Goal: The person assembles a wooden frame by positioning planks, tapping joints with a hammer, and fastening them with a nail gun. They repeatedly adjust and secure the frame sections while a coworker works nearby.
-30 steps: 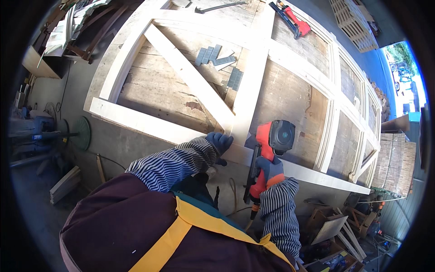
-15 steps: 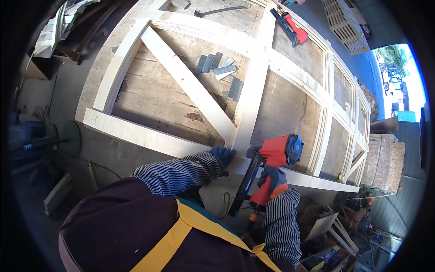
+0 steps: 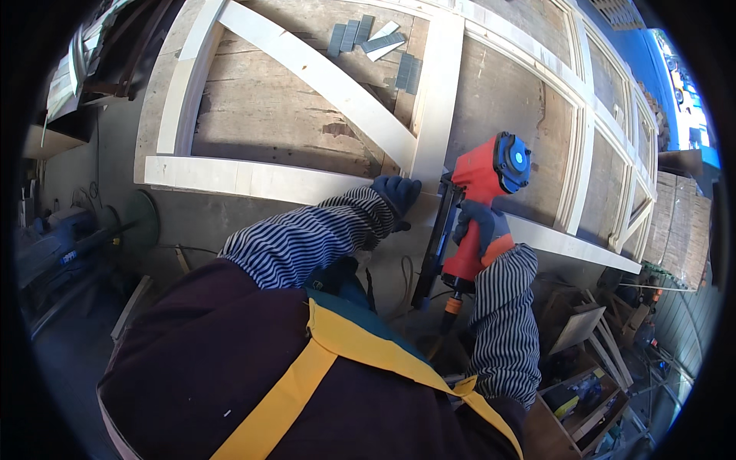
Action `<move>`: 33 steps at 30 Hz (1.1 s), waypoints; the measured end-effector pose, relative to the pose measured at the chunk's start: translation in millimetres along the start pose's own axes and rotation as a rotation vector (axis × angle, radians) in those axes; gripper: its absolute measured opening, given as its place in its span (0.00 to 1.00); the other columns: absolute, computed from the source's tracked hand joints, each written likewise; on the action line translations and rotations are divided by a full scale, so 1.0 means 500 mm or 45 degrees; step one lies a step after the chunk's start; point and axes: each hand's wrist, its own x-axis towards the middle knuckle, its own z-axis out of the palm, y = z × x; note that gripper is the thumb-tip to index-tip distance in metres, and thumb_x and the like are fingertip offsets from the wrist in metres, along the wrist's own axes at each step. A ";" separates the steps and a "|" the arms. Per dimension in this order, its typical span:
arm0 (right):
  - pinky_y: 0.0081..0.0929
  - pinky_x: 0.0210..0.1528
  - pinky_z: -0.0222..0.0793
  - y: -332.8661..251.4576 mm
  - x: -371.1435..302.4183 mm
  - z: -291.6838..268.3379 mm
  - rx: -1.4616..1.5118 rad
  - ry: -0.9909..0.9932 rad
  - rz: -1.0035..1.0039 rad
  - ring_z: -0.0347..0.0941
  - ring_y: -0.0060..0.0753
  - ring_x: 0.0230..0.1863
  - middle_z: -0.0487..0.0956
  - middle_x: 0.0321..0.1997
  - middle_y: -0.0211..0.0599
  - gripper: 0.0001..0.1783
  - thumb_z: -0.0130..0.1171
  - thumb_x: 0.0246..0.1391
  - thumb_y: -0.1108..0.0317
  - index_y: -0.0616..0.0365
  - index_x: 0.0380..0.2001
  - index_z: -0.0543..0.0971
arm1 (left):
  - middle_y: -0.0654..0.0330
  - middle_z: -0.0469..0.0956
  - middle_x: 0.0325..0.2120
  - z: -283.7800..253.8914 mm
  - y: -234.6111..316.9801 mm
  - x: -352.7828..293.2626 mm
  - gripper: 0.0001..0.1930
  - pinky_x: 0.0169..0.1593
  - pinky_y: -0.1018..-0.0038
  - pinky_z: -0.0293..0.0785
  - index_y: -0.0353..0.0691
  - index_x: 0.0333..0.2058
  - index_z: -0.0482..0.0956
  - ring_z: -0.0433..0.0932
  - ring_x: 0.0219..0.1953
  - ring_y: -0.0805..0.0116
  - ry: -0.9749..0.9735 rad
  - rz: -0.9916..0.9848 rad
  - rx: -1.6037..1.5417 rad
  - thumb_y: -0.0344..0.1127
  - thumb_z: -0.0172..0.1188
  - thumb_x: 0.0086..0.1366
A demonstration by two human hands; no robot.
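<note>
A red pneumatic nail gun (image 3: 477,172) with a dark cap is held upright by my right hand (image 3: 481,228), its gloved fingers wrapped round the handle. The gun's long dark magazine points down toward me, and its nose is at the near rail of a pale wooden frame (image 3: 253,180). Just left of it, my gloved left hand (image 3: 397,197) closes over that near rail, fingers on top and thumb below the edge. A diagonal brace (image 3: 322,77) runs down to the corner beside this hand. What lies under the fingers is hidden.
Several strips of dark nails (image 3: 350,35) lie on a plywood panel (image 3: 261,115) inside the frame. An air hose fitting (image 3: 453,305) hangs under the gun. A wooden box of tools (image 3: 571,414) stands low at right; a machine with a round disc (image 3: 138,218) stands at left.
The view has shifted, so the frame sits higher in the picture; a second red nail gun and a hammer-like tool have left the view. Both hands keep their holds near the same corner.
</note>
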 end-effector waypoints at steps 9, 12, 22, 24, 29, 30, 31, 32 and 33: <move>0.33 0.29 0.74 0.014 -0.026 -0.008 0.257 -0.006 0.031 0.75 0.37 0.22 0.79 0.24 0.41 0.14 0.63 0.54 0.62 0.65 0.28 0.80 | 0.51 0.66 0.59 -0.030 0.014 0.005 0.56 0.67 0.50 0.61 0.40 0.71 0.54 0.67 0.63 0.52 -0.068 -0.112 0.014 0.66 0.71 0.53; 0.36 0.29 0.73 -0.010 -0.053 0.005 0.175 0.076 0.069 0.74 0.38 0.23 0.75 0.23 0.37 0.13 0.63 0.57 0.62 0.61 0.30 0.77 | 0.52 0.67 0.58 -0.036 0.008 -0.001 0.56 0.67 0.51 0.61 0.43 0.71 0.56 0.67 0.63 0.51 -0.044 -0.093 0.028 0.65 0.72 0.52; 0.34 0.29 0.76 0.043 -0.039 -0.002 0.246 0.008 -0.024 0.79 0.36 0.26 0.82 0.29 0.39 0.16 0.68 0.51 0.66 0.68 0.38 0.82 | 0.57 0.69 0.55 -0.001 0.010 0.002 0.53 0.65 0.51 0.64 0.50 0.66 0.62 0.69 0.61 0.53 0.071 -0.155 0.018 0.61 0.78 0.44; 0.35 0.28 0.76 0.066 -0.025 0.007 0.295 0.128 -0.075 0.79 0.36 0.25 0.81 0.29 0.39 0.15 0.68 0.51 0.66 0.67 0.38 0.82 | 0.57 0.70 0.54 -0.007 0.012 0.004 0.51 0.64 0.51 0.65 0.50 0.64 0.64 0.70 0.60 0.53 0.096 -0.157 0.019 0.59 0.79 0.43; 0.35 0.28 0.72 0.049 -0.064 0.026 0.288 0.056 -0.069 0.74 0.37 0.22 0.76 0.22 0.38 0.12 0.62 0.54 0.63 0.64 0.31 0.80 | 0.55 0.72 0.53 -0.020 0.016 -0.003 0.50 0.62 0.50 0.67 0.49 0.62 0.66 0.72 0.58 0.51 0.135 -0.156 0.004 0.56 0.80 0.40; 0.35 0.27 0.73 0.061 -0.070 0.020 0.325 0.057 -0.098 0.75 0.36 0.22 0.78 0.24 0.39 0.12 0.64 0.54 0.64 0.65 0.33 0.80 | 0.54 0.72 0.53 -0.020 0.017 -0.003 0.50 0.62 0.50 0.68 0.48 0.62 0.67 0.72 0.58 0.51 0.161 -0.150 0.009 0.55 0.80 0.40; 0.34 0.26 0.74 0.076 -0.072 0.010 0.362 0.058 -0.126 0.76 0.36 0.22 0.79 0.25 0.40 0.13 0.65 0.53 0.65 0.66 0.35 0.81 | 0.54 0.72 0.53 -0.018 0.017 -0.003 0.50 0.61 0.50 0.69 0.48 0.61 0.67 0.72 0.58 0.50 0.186 -0.145 0.014 0.54 0.80 0.39; 0.34 0.26 0.75 0.088 -0.071 0.001 0.399 0.059 -0.153 0.77 0.35 0.22 0.81 0.27 0.40 0.13 0.66 0.53 0.67 0.67 0.37 0.81 | 0.53 0.72 0.53 -0.016 0.017 -0.002 0.49 0.61 0.50 0.69 0.48 0.61 0.67 0.73 0.57 0.50 0.211 -0.139 0.018 0.53 0.79 0.39; 0.34 0.28 0.75 0.089 -0.073 -0.004 0.368 -0.017 -0.179 0.78 0.36 0.24 0.82 0.28 0.40 0.14 0.67 0.52 0.65 0.66 0.37 0.82 | 0.53 0.72 0.54 -0.013 0.017 -0.005 0.48 0.60 0.50 0.70 0.48 0.61 0.68 0.73 0.57 0.50 0.258 -0.126 0.057 0.52 0.78 0.40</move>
